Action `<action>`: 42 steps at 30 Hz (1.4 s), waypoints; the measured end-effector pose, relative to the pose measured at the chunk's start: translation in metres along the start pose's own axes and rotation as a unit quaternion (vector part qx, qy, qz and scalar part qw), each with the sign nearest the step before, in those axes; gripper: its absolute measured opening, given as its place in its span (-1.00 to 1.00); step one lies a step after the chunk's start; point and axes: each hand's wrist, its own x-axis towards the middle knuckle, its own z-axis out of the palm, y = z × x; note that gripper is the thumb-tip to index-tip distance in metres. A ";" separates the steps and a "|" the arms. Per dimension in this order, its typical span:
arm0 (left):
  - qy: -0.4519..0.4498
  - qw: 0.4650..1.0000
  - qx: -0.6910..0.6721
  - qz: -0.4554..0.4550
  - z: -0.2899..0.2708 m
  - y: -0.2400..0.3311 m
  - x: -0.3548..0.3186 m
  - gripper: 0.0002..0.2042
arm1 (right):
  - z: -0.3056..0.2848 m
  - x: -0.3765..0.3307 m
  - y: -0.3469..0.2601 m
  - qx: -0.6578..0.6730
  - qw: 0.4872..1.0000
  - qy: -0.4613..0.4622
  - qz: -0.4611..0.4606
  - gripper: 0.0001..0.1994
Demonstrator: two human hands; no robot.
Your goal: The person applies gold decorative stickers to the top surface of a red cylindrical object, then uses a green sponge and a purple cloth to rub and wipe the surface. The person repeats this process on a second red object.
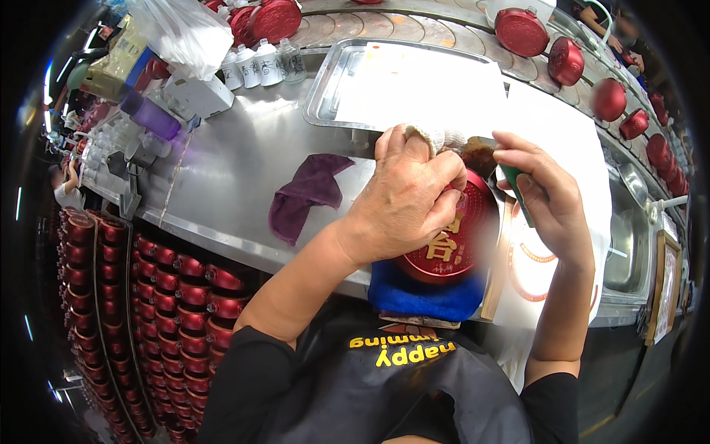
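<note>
Red metallic vessel [457, 248] (round, gold-lettered)

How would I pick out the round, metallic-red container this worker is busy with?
Find the shiny steel workbench, then the bright blue cloth at its near edge. The round, metallic-red container overlaps that cloth, partly under the person's left hand. Unlike the red containers on the grey segmented conveyor, it lies close to the person, large gold lettering showing.

The left hand [403, 200] was curled over the red flask [455, 240], white knit fabric [441, 138] showing at its fingers; the right hand [551, 196], right of the flask, held a green object [517, 192]; a blue cloth [425, 292] lay at the flask's near edge, a purple cloth [307, 194] to its left.
</note>
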 end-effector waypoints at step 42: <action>0.077 0.987 -0.007 -0.144 0.017 0.013 -0.062 -0.31 | 0.049 -0.020 -0.006 -0.321 0.931 0.071 -0.156 -0.60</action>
